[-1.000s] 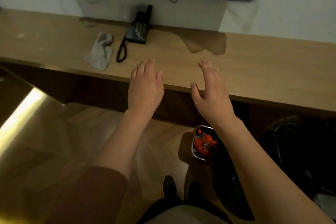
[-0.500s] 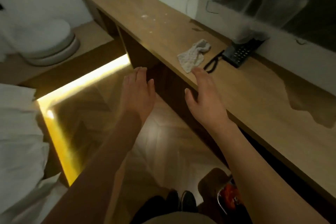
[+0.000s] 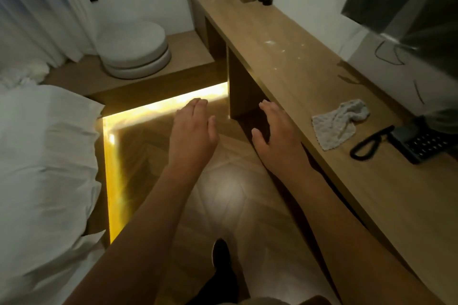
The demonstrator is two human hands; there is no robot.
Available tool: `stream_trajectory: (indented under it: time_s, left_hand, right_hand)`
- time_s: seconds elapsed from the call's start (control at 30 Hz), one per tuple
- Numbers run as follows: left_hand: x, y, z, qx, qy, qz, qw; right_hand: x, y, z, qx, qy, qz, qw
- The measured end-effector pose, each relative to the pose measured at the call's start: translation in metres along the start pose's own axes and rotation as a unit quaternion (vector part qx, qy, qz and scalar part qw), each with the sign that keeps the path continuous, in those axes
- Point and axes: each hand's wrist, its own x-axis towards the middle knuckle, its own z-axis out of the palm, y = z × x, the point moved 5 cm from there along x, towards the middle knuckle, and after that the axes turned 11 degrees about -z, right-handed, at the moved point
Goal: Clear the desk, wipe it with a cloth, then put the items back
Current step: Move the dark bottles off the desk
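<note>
Cloth (image 3: 338, 124): grey, crumpled, lying on wooden table (image 3: 285, 62), just beside black telephone (image 3: 421, 142). Right hand (image 3: 275, 131): left of cloth, near table's front edge, apparently over the floor; fingers straight, holding nothing. Left hand (image 3: 193, 129): farther left, flat, likewise unladen.

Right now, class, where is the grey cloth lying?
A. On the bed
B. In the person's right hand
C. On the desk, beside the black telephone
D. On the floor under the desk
C: the grey cloth lies crumpled on the wooden desk just left of the black telephone; the left hand and right hand are both empty, out over the floor.
</note>
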Motion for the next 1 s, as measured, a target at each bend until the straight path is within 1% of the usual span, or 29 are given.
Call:
stream_trajectory:
  time_s: [0.17, 0.3, 0.57, 0.8, 1.0]
  left_hand:
    - [0.083, -0.024, 0.004, -0.008, 0.023, 0.011, 1.0]
    - [0.148, -0.038, 0.014, 0.001, 0.023, 0.002, 1.0]
    - [0.274, -0.039, 0.055, 0.011, 0.008, -0.011, 1.0]
    - [0.398, -0.028, 0.068, 0.04, 0.009, -0.018, 0.999]
    - [0.481, -0.032, 0.087, 0.034, 0.008, -0.029, 0.999]
  right_hand:
    - [0.083, 0.006, 0.025, 0.011, -0.012, 0.017, 1.0]
    - [0.138, 0.018, 0.042, 0.017, -0.016, 0.03, 0.999]
    - [0.264, 0.068, 0.076, 0.017, -0.024, 0.033, 0.999]
    - [0.391, 0.107, 0.086, 0.023, -0.024, 0.001, 0.999]
    - [0.474, 0.13, 0.11, 0.021, -0.035, 0.005, 0.999]
